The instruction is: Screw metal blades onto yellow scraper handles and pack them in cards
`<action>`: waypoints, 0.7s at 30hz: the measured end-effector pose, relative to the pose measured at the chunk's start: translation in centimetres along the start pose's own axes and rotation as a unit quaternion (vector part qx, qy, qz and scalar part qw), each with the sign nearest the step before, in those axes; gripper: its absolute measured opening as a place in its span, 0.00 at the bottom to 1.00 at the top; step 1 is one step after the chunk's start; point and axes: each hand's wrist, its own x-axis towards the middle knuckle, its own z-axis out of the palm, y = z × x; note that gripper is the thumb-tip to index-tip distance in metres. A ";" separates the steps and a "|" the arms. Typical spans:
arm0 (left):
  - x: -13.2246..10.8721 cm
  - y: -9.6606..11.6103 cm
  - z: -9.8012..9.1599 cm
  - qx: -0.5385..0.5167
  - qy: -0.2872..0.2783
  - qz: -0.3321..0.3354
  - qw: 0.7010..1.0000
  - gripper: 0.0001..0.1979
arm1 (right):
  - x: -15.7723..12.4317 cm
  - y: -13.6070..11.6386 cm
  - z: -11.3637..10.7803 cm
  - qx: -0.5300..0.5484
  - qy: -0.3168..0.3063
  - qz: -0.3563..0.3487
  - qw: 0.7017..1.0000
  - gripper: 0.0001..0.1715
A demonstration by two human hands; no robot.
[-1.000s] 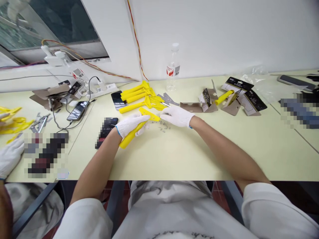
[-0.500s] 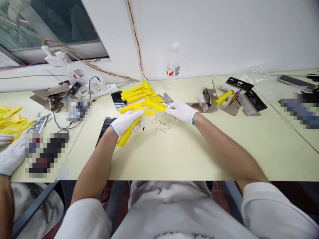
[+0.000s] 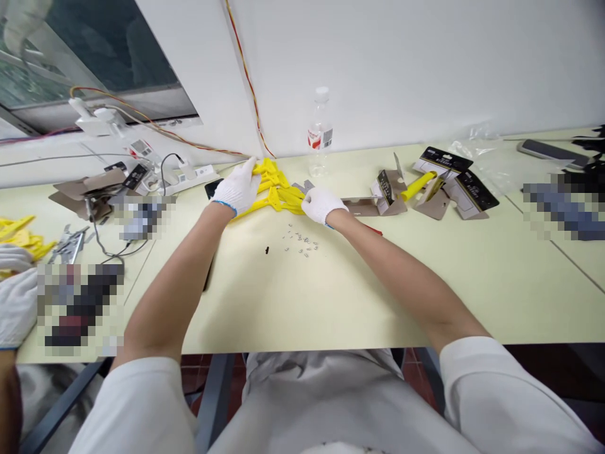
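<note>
At the back of the table, my left hand (image 3: 239,186), in a white knit glove, is closed over the left ends of a pile of yellow plastic handles (image 3: 271,195). It grips a yellow handle, mostly hidden under the glove. My right hand (image 3: 322,205), gloved too, is closed at the pile's right end, beside grey metal plates (image 3: 304,186). What its fingers hold is hidden. Small loose metal screws (image 3: 305,241) lie scattered in front of the pile, with a small black piece (image 3: 267,250) to their left.
A clear bottle (image 3: 320,135) stands by the wall. Opened cardboard packaging (image 3: 390,189) lies to the right, and a red item (image 3: 374,231) shows beyond my right forearm. At left are a power strip (image 3: 193,178), cables and a co-worker's gloved hands (image 3: 17,296).
My left hand has moved up and away from me with the yellow handle, onto the pile. My right hand has shifted slightly left in view. The red item has come into sight.
</note>
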 end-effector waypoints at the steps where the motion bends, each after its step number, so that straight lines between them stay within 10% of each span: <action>1: 1.0 0.1 0.0 0.057 -0.015 -0.005 0.998 0.35 | -0.2 0.0 -0.2 -0.004 -0.003 0.001 1.000 0.18; 11: 7.2 -1.1 2.4 0.191 -0.079 0.041 0.977 0.45 | -7.5 4.2 -4.1 -0.049 0.111 -0.003 0.993 0.18; 17: 8.1 -1.4 2.9 0.234 -0.090 0.031 0.968 0.38 | -9.1 11.2 -10.7 -0.112 0.238 0.185 0.947 0.23; 21: 8.1 -1.7 2.7 0.223 -0.080 0.034 0.971 0.32 | -5.9 16.9 -12.6 -0.218 0.149 0.272 0.925 0.22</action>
